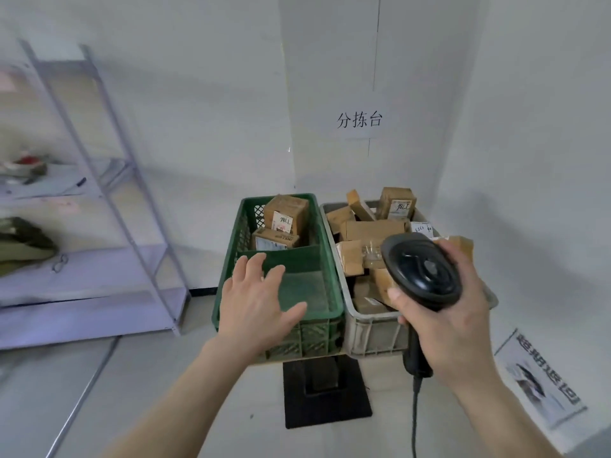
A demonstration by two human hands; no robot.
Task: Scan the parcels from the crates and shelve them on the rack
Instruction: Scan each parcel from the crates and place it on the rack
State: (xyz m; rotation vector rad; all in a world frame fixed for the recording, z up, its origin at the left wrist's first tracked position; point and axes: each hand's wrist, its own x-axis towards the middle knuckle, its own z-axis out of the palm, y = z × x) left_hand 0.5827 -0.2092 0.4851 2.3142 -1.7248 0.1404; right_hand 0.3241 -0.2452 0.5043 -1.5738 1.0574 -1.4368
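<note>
A green crate (325,312) stands in front of me with two brown parcels (285,214) in its far half; its near half is bare. Beside it on the right, a grey crate (367,332) is heaped with several brown parcels (370,231). My left hand (254,305) hovers with spread fingers over the green crate's near left corner and holds nothing. My right hand (453,315) grips a black barcode scanner (420,271) above the grey crate's near edge, its cable hanging down. The metal rack (109,180) stands at the left.
Both crates sit on a small stand with a black base (327,395). The rack's shelves hold a few blurred items. A paper sign (359,120) hangs on the wall behind. A printed sheet (539,378) lies on the floor at the right.
</note>
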